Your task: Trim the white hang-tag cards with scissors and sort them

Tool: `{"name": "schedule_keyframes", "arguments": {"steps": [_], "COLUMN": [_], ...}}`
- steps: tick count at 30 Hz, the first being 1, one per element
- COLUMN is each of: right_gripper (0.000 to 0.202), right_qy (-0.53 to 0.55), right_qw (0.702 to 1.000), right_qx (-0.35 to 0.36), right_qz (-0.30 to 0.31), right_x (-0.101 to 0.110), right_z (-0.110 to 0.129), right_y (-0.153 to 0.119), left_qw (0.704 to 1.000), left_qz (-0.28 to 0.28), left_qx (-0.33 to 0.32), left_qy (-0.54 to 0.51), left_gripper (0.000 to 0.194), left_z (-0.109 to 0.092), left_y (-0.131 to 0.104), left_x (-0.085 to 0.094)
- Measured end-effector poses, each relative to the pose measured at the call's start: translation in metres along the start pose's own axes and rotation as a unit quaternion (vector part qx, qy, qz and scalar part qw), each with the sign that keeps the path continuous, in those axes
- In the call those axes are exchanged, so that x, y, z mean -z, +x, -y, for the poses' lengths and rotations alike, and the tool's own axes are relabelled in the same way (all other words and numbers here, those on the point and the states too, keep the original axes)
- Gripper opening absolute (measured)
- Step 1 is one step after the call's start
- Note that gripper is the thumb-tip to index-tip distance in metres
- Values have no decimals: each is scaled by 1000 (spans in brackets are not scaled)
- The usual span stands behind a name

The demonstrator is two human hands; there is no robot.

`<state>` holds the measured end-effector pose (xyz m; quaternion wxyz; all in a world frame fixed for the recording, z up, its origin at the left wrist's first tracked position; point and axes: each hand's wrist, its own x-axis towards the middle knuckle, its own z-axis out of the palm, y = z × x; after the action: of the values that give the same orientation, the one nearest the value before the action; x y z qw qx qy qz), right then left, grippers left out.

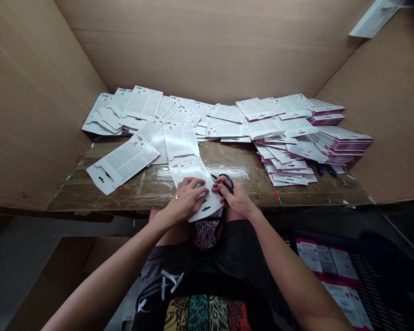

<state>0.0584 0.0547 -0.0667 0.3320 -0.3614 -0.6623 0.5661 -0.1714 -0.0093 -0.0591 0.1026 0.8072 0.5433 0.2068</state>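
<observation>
A white printed packet (186,171) with a slotted flap lies at the table's front edge, its flap end reaching over the edge. My left hand (188,198) rests on this packet with its fingers curled down onto it. My right hand (235,195) is closed around small scissors (226,178) with dark blue handles, beside the packet's right edge. Another white packet (181,140) lies just beyond, touching the first. To the left, a packet (124,164) lies at a slant with its flap towards me.
Many white packets (143,103) are spread along the back, with pink-edged stacks (348,142) at the right. Dark-handled cutters (326,170) lie near them. Wooden panels (207,46) enclose the table (152,195). A dark crate (365,266) with packets stands lower right. Paper scraps lie on my lap.
</observation>
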Motion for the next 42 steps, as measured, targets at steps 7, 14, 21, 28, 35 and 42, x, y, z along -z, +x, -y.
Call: {"name": "schedule_keyframes", "arguments": {"steps": [7,14,21,28,35,42], "right_gripper": [32,22,44,32,27,29], "right_qy": [-105,-200,-352,-394,-274,-60], "right_qw": [994,973,897,903,948,977], "right_qx": [34,107,243,154,46,85], "right_qz": [-22,-51,107,-76,-155,-185], "right_x": [-4,-10,6,-20,-40,20], "right_z": [-8,4,8,-3,15,68], "right_y": [-5,-10,-26,-1,-6,23], "left_qw": [992,990,999,994,989,963], "left_qz": [106,96,-17,-60,-101,-255], "left_qx": [-1,-1,10,53,-38,-80], "left_qy": [-70,-105,34,75,102,24], "left_gripper": [23,41,36,31,50,65], "left_z": [-24,-38,1,-3,0,-14], "left_y": [3,-54,-58,-48,-68,-60], "left_x": [32,48,8,2,2,15]}}
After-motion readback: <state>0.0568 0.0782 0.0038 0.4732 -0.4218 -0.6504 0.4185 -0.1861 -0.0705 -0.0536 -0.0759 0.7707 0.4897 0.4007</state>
